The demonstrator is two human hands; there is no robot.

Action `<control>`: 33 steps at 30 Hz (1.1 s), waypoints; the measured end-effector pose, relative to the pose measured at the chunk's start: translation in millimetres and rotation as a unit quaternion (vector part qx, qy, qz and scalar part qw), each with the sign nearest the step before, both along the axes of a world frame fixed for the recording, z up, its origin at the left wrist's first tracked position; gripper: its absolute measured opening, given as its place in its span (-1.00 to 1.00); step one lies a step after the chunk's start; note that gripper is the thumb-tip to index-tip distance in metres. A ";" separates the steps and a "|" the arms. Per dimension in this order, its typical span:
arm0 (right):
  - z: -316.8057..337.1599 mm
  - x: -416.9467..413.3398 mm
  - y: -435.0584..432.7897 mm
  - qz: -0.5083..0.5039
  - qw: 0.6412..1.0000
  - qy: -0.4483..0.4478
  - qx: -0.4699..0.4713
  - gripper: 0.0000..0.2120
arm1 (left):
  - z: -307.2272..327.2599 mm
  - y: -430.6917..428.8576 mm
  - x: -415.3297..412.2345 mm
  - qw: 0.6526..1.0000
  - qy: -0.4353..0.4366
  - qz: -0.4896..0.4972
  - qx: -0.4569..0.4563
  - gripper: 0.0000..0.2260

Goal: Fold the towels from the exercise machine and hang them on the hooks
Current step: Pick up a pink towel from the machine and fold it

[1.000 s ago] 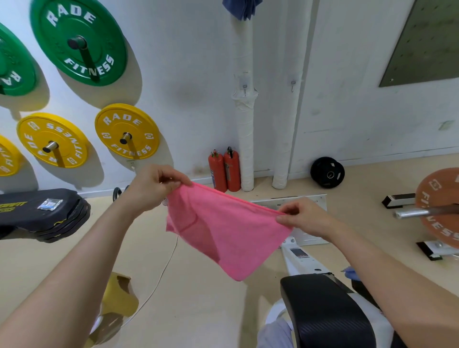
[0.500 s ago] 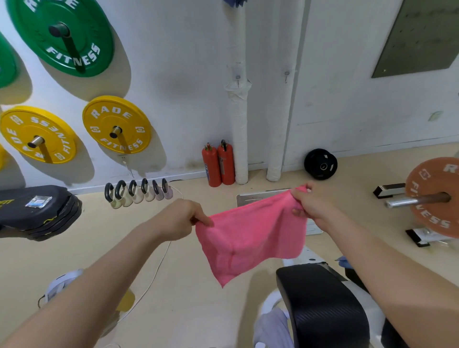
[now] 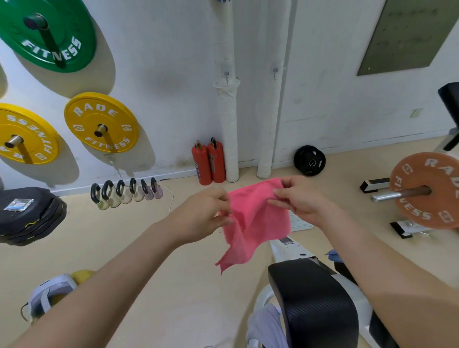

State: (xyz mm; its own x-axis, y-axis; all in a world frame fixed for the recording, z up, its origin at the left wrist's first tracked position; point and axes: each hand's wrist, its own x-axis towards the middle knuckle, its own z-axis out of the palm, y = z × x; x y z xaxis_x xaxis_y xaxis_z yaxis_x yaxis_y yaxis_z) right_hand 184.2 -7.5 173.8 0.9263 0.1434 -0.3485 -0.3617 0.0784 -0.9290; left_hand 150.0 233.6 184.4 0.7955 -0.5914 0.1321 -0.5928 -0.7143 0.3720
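A pink towel hangs in the air in front of me, doubled over, with one corner drooping down. My left hand pinches its left top edge. My right hand pinches the right top edge, close beside the left. Below stands the exercise machine with a black padded seat; a pale lilac towel and a blue one lie on it. Two small hooks are fixed on the white wrapped pipes, and a scrap of blue cloth shows at the top edge.
Green and yellow weight plates hang on the left wall. Two red fire extinguishers stand by the pipes. Several kettlebells line the floor. A black plate leans on the wall; a barbell with an orange plate is right.
My hands have come much closer together, bringing the towel's top corners near each other so it hangs narrower. The view has tilted down and shifted slightly.
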 end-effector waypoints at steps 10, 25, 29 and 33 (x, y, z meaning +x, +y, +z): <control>15.7 -42.1 38.6 0.018 0.992 -0.126 -0.016 -0.85 | 23.8 -40.1 -6.5 0.930 0.125 0.124 -0.323 -0.94; 33.8 -57.6 38.0 0.015 0.994 -0.109 0.028 -0.77 | 39.3 -38.2 -6.9 0.985 -0.055 0.059 -0.150 -0.84; 32.4 -57.8 36.1 0.024 0.992 -0.102 0.065 -0.74 | 40.2 -42.5 -7.5 0.984 -0.133 0.063 -0.096 -0.72; 32.8 -64.4 30.9 0.080 0.986 -0.144 0.030 -0.74 | 42.8 -45.4 -9.1 0.981 -0.134 0.083 -0.115 -0.89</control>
State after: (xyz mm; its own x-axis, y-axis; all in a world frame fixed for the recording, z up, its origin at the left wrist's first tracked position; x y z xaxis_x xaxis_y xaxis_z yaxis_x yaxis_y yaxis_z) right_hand 119.7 23.3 206.6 0.9491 0.3090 -0.0616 -0.0969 0.1001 -0.9903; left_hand 140.9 188.2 227.2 0.7971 -0.3860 0.4643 -0.5736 -0.7244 0.3825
